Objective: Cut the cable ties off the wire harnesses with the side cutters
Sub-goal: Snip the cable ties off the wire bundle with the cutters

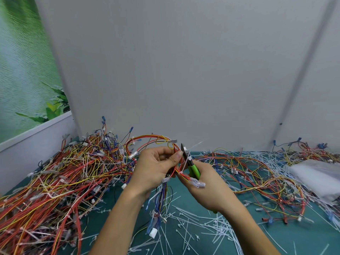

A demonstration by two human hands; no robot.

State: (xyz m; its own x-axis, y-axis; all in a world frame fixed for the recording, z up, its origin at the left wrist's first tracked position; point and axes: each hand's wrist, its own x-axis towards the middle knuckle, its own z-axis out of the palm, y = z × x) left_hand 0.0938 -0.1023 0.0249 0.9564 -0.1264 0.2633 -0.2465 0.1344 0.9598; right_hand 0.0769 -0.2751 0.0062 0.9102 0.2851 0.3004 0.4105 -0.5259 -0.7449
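Over the tabletop (184,196): left hand (154,168) pinches wire harness (161,199); right hand (207,188) grips side cutters (194,170).
Free room: littered strip between wire piles (64,172).

A workshop bench – heaped wire harnesses (60,173) (cut cable ties (198,223) everywhere) on green mat (287,236)

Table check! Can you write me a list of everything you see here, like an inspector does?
Surface: teal table, mostly covered.
Job's things: side cutters with green handles, blades beside a white cable tie on the held harness.
Clutter: cut ties strewn across the front; white plastic bag at right.
Hands: left hand grips the harness; right hand holds the side cutters.
Cables: tangled pile of harnesses at left; loose harnesses at right.
Surroundings: grey wall behind; green leafy picture at left.
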